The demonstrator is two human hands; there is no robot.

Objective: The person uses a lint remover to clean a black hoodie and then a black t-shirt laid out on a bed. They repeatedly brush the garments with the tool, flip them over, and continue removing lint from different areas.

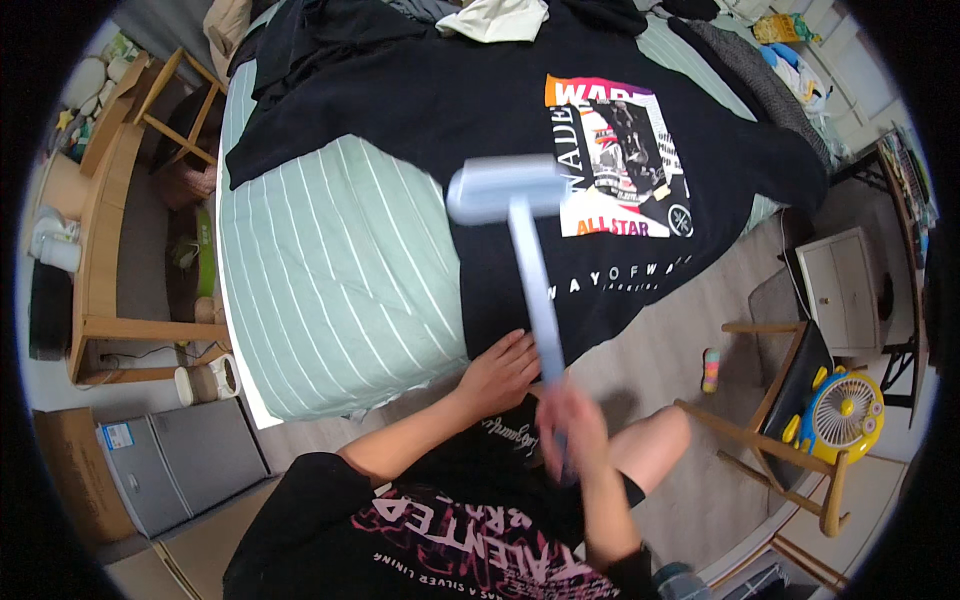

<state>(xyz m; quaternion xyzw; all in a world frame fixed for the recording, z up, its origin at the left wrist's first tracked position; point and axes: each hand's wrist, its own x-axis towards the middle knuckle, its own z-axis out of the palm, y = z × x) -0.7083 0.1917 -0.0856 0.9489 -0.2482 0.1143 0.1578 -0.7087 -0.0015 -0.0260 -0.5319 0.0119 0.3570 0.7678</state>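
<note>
A black shirt (487, 105) with a large colourful print and white lettering lies spread over the bed. My right hand (571, 431) is closed around the handle of a pale blue-grey lint roller (535, 281), and both are motion-blurred. The roller's wide head is over the shirt, left of the print; whether it touches the cloth cannot be told. My left hand (504, 373) rests flat on the shirt's lower edge, its fingers stretched out beside the roller's handle.
Under the shirt is a green striped bed sheet (337, 277). Other clothes, including a white garment (499, 19), are heaped at the far side. At right stand a wooden chair (787, 390) and a yellow fan (846, 409); at left, a wooden desk (112, 225) and grey mini fridge (187, 465).
</note>
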